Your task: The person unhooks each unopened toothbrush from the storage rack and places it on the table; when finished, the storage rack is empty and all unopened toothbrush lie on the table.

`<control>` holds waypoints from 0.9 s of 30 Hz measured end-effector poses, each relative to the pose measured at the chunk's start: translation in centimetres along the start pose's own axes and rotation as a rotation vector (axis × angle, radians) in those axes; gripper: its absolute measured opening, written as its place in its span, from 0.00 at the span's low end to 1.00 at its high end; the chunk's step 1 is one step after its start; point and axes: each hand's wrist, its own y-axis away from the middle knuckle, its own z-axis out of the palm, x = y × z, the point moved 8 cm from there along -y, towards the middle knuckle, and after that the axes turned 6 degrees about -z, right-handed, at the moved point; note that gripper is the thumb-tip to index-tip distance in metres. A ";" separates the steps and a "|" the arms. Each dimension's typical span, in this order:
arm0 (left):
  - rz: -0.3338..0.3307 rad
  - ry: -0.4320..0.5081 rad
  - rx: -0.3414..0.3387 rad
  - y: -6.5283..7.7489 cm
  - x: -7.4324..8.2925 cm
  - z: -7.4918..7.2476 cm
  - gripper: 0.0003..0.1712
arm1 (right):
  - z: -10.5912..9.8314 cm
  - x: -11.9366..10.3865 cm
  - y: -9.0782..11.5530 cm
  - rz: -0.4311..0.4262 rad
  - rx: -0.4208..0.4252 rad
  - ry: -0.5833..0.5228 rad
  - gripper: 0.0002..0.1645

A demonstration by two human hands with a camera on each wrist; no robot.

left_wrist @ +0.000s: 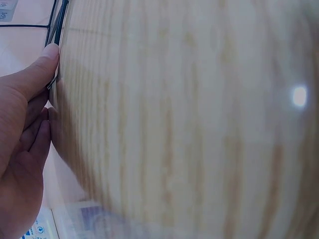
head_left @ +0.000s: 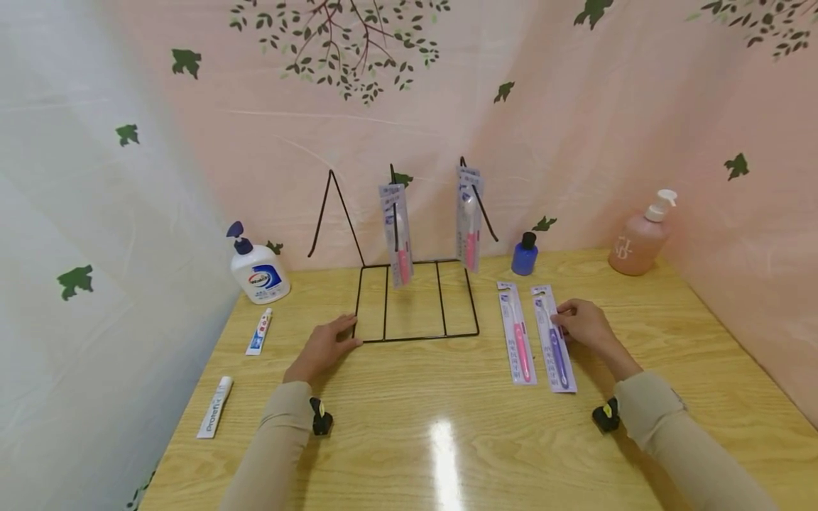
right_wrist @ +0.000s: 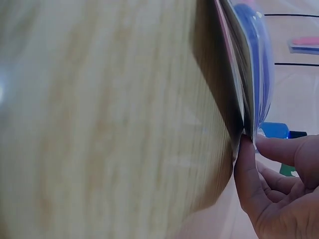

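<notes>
My left hand (head_left: 327, 345) pinches the front left corner of a black wire display rack (head_left: 414, 339); in the left wrist view its thumb (left_wrist: 50, 52) lies against the wire. With thumb and fingers, my right hand (head_left: 584, 325) pinches the right edge of a packaged purple toothbrush (head_left: 557, 351), which lies on the table. Just left of that is a packaged pink toothbrush (head_left: 519, 339). Packaged pink toothbrushes (head_left: 397, 238) hang from the rack's middle hook, and more packs (head_left: 469, 226) hang from its right one. The left hook (head_left: 331, 174) carries nothing.
A white pump bottle (head_left: 260, 275), a small toothpaste tube (head_left: 259, 332) and a white tube (head_left: 215, 408) are on the left. Behind the loose toothbrushes stands a blue bottle (head_left: 525, 255). A pink pump bottle (head_left: 641, 238) is at the back right. Patterned cloth (head_left: 409, 135) hangs behind the table.
</notes>
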 end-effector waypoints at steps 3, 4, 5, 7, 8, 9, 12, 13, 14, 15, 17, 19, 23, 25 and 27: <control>-0.013 0.009 -0.003 0.0 -0.1 0.0 0.34 | 0.1 -0.1 -0.3 -0.009 0.001 0.005 0.21; -0.018 0.010 -0.003 0.0 -0.2 0.0 0.34 | 0.1 -0.2 -0.4 -0.011 0.001 0.005 0.22; -0.019 0.011 -0.003 0.0 -0.2 0.0 0.34 | 0.1 -0.2 -0.4 -0.015 0.002 0.007 0.22; -0.015 0.006 -0.004 0.0 -0.2 0.0 0.34 | 0.1 -0.4 -0.5 -0.018 0.000 0.006 0.22; -0.016 0.005 -0.003 -0.1 -0.2 0.0 0.34 | 0.2 -0.4 -0.5 -0.018 -0.001 0.006 0.22; -0.015 0.003 -0.003 -0.1 -0.2 0.1 0.34 | 0.2 -0.4 -0.4 -0.018 -0.001 0.009 0.22; -0.011 0.001 -0.002 -0.1 -0.2 0.0 0.34 | 0.2 -0.5 -0.3 -0.018 -0.001 0.017 0.22; -0.009 0.000 0.000 -0.1 -0.1 0.0 0.34 | 0.2 -0.6 -0.2 -0.022 0.000 0.024 0.22; -0.012 0.003 0.001 -0.1 -0.2 0.0 0.34 | 0.1 -0.6 -0.1 -0.029 0.003 0.035 0.22; -0.009 0.002 0.000 -0.1 -0.1 0.0 0.34 | 0.1 -0.7 0.0 -0.035 0.006 0.045 0.22; -0.003 0.000 0.000 -0.1 -0.2 0.0 0.34 | 0.0 -1.0 0.1 -0.052 0.014 0.056 0.22; -0.001 -0.001 0.001 -0.2 -0.2 0.0 0.34 | -0.2 -1.3 0.4 -0.067 0.022 0.077 0.23; -0.004 -0.002 -0.001 -0.3 -0.4 0.2 0.34 | -0.7 -2.6 1.0 -0.098 0.054 0.137 0.25; -0.011 0.004 -0.006 -0.2 -0.4 0.2 0.34 | -0.9 -3.9 1.2 -0.130 0.074 0.167 0.26; -0.016 0.010 -0.010 -0.1 -0.4 0.2 0.34 | -0.9 -5.4 1.4 -0.174 0.087 0.161 0.26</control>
